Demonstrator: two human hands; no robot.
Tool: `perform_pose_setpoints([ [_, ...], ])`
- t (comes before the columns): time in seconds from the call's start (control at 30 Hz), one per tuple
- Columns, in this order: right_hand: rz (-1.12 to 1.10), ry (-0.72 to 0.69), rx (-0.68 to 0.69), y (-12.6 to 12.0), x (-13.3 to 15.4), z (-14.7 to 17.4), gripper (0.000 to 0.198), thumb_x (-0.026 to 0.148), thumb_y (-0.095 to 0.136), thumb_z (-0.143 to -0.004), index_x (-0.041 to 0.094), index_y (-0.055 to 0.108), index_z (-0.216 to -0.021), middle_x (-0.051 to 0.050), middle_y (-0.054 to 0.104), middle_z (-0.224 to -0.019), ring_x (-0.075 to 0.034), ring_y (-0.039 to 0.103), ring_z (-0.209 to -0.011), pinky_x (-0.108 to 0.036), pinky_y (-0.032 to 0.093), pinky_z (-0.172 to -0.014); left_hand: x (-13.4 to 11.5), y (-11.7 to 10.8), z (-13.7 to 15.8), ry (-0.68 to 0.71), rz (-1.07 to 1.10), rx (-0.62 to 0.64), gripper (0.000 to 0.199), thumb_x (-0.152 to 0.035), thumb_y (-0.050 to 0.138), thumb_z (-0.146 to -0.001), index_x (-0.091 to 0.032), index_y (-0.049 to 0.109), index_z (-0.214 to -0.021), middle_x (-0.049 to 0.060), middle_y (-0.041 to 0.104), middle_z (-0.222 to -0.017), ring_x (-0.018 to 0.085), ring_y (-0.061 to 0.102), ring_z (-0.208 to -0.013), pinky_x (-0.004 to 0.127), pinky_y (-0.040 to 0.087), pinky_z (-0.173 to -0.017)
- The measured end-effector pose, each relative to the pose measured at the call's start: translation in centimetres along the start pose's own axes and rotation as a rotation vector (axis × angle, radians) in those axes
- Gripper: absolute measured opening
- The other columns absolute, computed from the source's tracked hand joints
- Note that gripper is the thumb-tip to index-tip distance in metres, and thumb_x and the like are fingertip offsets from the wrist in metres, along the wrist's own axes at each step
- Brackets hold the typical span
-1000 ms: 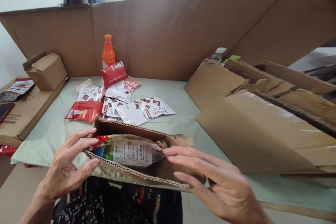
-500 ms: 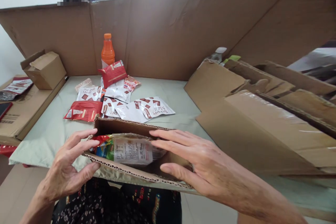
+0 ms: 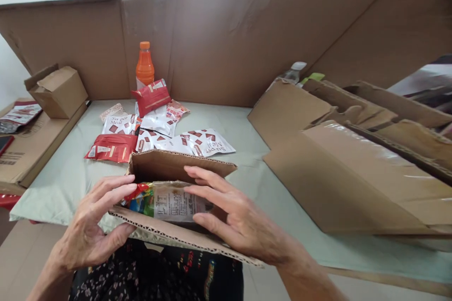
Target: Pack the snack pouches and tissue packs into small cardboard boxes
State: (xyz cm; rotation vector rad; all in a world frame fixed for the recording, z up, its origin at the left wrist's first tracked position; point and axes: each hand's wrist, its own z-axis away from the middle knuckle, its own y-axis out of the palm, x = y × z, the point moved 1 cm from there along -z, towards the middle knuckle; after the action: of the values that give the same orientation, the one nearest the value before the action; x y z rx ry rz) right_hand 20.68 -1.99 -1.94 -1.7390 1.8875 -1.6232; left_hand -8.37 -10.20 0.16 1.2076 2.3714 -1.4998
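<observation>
Two bare hands frame a narrow, open-topped box of brown corrugated cardboard [image 3: 169, 163] at the near edge of a table draped in pale green cloth [image 3: 247, 131]. The left hand [image 3: 92, 225] is spread in a wide curve at the box's left end, thumb by the near wall; the right hand [image 3: 229, 211] arches over the right part, thumb and fingers well apart. Whether its fingertips touch the packet is hard to tell from this angle.

Already inside, lengthwise between the walls, is a printed plastic packet, red, blue and green at its left end and whitish beyond [image 3: 171, 204]. The box's top remains uncovered, its cut edges showing fluted ridges.

Outside, beyond the far wall, lie flat white pouches with dark red squares [image 3: 213, 142] and a plump, glossy red packet [image 3: 113, 147], with a smooth orange plastic bottle [image 3: 144, 67] upright behind. Larger brown cardboard cartons, partly taped [image 3: 374, 169], fill the right.
</observation>
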Motion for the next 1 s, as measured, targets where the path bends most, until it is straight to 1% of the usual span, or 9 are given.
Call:
perform_pose_setpoints([
  [0.07,-0.015,0.001,-0.051,0.5,-0.3,0.1,0.030,0.032,0.062,-0.096,0.020,0.071,-0.122,-0.017,0.058,-0.148,-0.030,0.057,-0.136,-0.050,0.054,-0.107,0.1,0.1,0.2,-0.007,0.032,-0.015,0.056,-0.024,0.063,-0.092,-0.028,0.051,-0.146,0.010,0.065,-0.138,0.026,0.063,-0.126,0.041,0.055,-0.103],
  [0.13,-0.027,-0.012,-0.148,0.8,-0.5,0.3,0.026,0.028,0.063,-0.095,0.020,0.072,-0.118,-0.016,0.062,-0.143,-0.029,0.061,-0.132,-0.046,0.056,-0.105,0.3,0.2,0.5,-0.047,0.047,-0.049,0.058,-0.024,0.064,-0.093,-0.028,0.049,-0.148,0.011,0.064,-0.139,0.026,0.061,-0.129,0.041,0.054,-0.105],
  [0.23,-0.037,0.011,-0.303,1.3,-0.7,0.8,0.020,0.023,0.066,-0.093,0.021,0.074,-0.111,-0.015,0.068,-0.135,-0.026,0.068,-0.122,-0.040,0.060,-0.100,0.6,0.4,0.8,-0.097,0.044,-0.098,0.056,-0.022,0.065,-0.092,-0.029,0.051,-0.146,0.010,0.063,-0.140,0.027,0.060,-0.130,0.042,0.053,-0.107],
  [0.33,-0.024,0.052,-0.376,1.7,-0.8,1.0,0.017,0.021,0.066,-0.093,0.021,0.073,-0.108,-0.013,0.072,-0.127,-0.024,0.072,-0.114,-0.038,0.062,-0.096,0.8,0.7,1.0,-0.111,0.048,-0.102,0.056,-0.021,0.065,-0.091,-0.028,0.052,-0.145,0.010,0.066,-0.136,0.027,0.063,-0.126,0.042,0.055,-0.103],
  [0.5,-0.002,0.025,-0.325,1.8,-0.6,1.0,0.018,0.018,0.064,-0.094,0.022,0.071,-0.110,-0.011,0.076,-0.117,-0.022,0.073,-0.107,-0.036,0.063,-0.091,0.7,0.6,0.8,-0.062,0.049,-0.076,0.054,-0.021,0.066,-0.090,-0.028,0.054,-0.143,0.009,0.067,-0.134,0.025,0.065,-0.123,0.039,0.057,-0.101],
  [0.6,0.007,0.015,-0.306,1.6,-0.7,0.8,0.016,0.020,0.064,-0.094,0.022,0.070,-0.109,-0.010,0.077,-0.114,-0.021,0.074,-0.105,-0.034,0.063,-0.090,0.5,0.5,0.8,-0.038,0.053,-0.069,0.051,-0.020,0.066,-0.090,-0.027,0.057,-0.139,0.010,0.067,-0.134,0.024,0.065,-0.123,0.037,0.058,-0.100],
  [0.67,0.028,0.025,-0.247,1.4,-0.8,0.5,0.017,0.023,0.063,-0.095,0.021,0.070,-0.111,-0.009,0.078,-0.113,-0.021,0.075,-0.103,-0.034,0.063,-0.091,0.4,0.5,0.9,-0.048,0.053,-0.075,0.049,-0.020,0.066,-0.091,-0.026,0.058,-0.138,0.010,0.066,-0.135,0.024,0.065,-0.123,0.036,0.057,-0.100],
  [0.83,0.067,0.122,-0.043,1.0,-0.6,-1.0,0.033,0.030,0.059,-0.096,0.021,0.068,-0.126,-0.012,0.071,-0.131,-0.025,0.071,-0.115,-0.041,0.061,-0.098,0.5,0.9,1.2,-0.081,0.064,-0.089,0.049,-0.023,0.066,-0.091,-0.027,0.057,-0.139,0.012,0.064,-0.137,0.027,0.064,-0.125,0.040,0.058,-0.099],
  [1.0,0.072,0.133,0.008,1.2,-0.7,-1.5,0.040,0.033,0.058,-0.096,0.021,0.063,-0.134,-0.014,0.067,-0.137,-0.026,0.070,-0.117,-0.043,0.060,-0.100,0.9,0.9,0.9,-0.070,0.107,-0.080,0.045,-0.020,0.066,-0.091,-0.027,0.061,-0.135,0.011,0.068,-0.132,0.025,0.067,-0.119,0.040,0.059,-0.096],
])
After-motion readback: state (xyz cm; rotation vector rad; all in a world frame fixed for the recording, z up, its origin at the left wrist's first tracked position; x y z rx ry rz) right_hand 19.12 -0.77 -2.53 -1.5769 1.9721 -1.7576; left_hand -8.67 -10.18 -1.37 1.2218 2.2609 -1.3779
